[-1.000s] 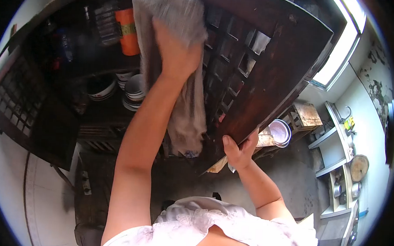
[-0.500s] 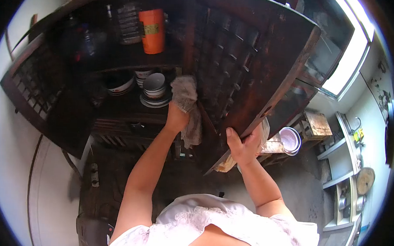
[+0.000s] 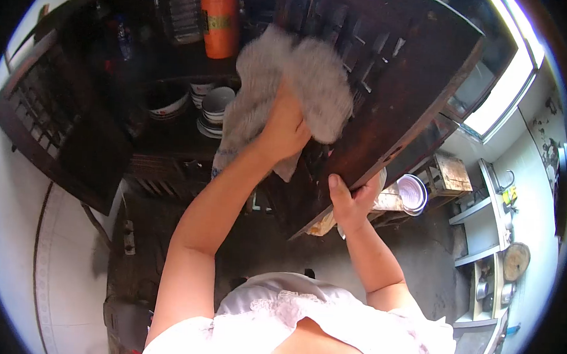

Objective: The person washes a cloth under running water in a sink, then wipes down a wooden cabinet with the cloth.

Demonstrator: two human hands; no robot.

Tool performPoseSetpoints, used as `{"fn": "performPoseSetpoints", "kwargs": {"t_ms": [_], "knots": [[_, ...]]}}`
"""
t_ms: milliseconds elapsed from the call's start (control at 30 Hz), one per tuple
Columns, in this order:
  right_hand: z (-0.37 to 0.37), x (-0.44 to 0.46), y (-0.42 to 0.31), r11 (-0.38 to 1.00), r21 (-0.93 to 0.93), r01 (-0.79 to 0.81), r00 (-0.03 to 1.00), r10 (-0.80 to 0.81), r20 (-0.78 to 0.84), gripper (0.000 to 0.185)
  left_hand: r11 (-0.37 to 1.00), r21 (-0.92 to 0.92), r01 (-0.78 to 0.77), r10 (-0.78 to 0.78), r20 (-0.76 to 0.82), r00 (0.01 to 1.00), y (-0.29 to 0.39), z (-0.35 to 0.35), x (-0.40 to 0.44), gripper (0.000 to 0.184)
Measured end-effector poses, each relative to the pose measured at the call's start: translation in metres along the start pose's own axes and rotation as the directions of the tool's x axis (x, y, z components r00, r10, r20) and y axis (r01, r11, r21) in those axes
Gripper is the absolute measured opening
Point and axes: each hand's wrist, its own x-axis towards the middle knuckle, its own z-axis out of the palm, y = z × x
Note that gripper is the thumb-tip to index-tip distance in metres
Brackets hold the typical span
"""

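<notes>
My left hand [image 3: 285, 129] is closed on a grey-brown cloth [image 3: 253, 81], which is spread and blurred against the slatted inner face of a dark wooden cabinet door [image 3: 403, 109]. Some of its fingers are hidden by the fabric. My right hand [image 3: 357, 204] grips the lower free edge of that door, thumb on the inner face and fingers behind it. Beside the cloth, on the cabinet's shelf, are stacked bowls [image 3: 218, 101] and plates. An orange container [image 3: 218, 27] stands on the shelf above.
The other cabinet door [image 3: 52, 116] hangs open at the left, near the wall. A large bowl [image 3: 166, 102] and a clear bottle [image 3: 124, 37] are inside the cabinet. Behind my right hand are a pale basin [image 3: 412, 194] and a wooden stool [image 3: 453, 173]. White shelves [image 3: 478, 214] line the right side.
My left hand has moved up and right with the cloth, from beside the bowls onto the door's slatted face. The cloth is now spread wider. My right hand keeps its grip on the door.
</notes>
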Motion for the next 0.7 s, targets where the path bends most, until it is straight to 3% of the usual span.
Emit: {"fn": "performPoseSetpoints", "kwargs": {"t_ms": [67,133,200,233,333,367,433,467,533,567,633,700], "knots": [[-0.003,0.003,0.013,0.982,-0.039,0.186,0.981,-0.188,-0.048,0.055,0.988,-0.122,0.095,-0.091,0.037,0.995,-0.005,0.005,-0.045,0.036],[-0.011,0.001,0.017,0.98,-0.113,0.163,0.987,-0.162,0.019,0.053,0.969,-0.185,0.162,-0.154,0.057,0.986,-0.007,0.001,-0.073,0.037],[-0.015,0.0,0.024,0.983,-0.091,0.159,0.987,-0.16,-0.003,0.052,0.996,0.081,0.022,-0.032,0.128,0.991,-0.006,-0.006,-0.09,0.041],[-0.019,0.0,0.025,0.97,-0.139,0.198,0.98,-0.197,0.022,0.048,0.996,0.082,0.032,-0.041,0.119,0.992,-0.003,-0.008,-0.094,0.041],[-0.015,0.0,0.026,0.962,-0.145,0.233,0.972,-0.233,0.016,0.046,0.931,0.35,0.105,-0.168,0.155,0.973,0.011,-0.014,-0.096,0.04],[-0.015,0.001,0.024,0.958,-0.148,0.247,0.969,-0.249,0.011,0.045,0.932,0.348,0.103,-0.163,0.149,0.975,0.018,-0.016,-0.091,0.04],[-0.014,0.004,0.021,0.948,-0.14,0.285,0.959,-0.282,0.037,0.045,0.88,0.397,0.262,-0.359,0.194,0.913,0.033,-0.021,-0.078,0.04],[-0.013,0.005,0.02,0.946,-0.136,0.294,0.956,-0.291,0.045,0.045,0.879,0.398,0.265,-0.363,0.196,0.911,0.036,-0.023,-0.07,0.04],[-0.016,0.002,0.02,0.982,-0.047,0.181,0.983,-0.181,0.014,0.046,0.857,0.356,0.373,-0.486,0.316,0.815,0.04,-0.02,-0.061,0.038],[-0.02,0.003,0.022,0.976,-0.09,0.199,0.98,-0.196,0.037,0.047,0.857,0.353,0.376,-0.488,0.322,0.811,0.043,-0.017,-0.065,0.038],[-0.018,0.002,0.023,0.961,-0.136,0.241,0.97,-0.239,0.031,0.047,0.931,0.061,0.359,-0.364,0.161,0.917,0.046,-0.008,-0.078,0.038],[-0.019,0.004,0.024,0.943,-0.179,0.281,0.959,-0.282,0.021,0.048,0.966,-0.003,0.257,-0.255,0.091,0.963,0.044,0.009,-0.108,0.039]]}}
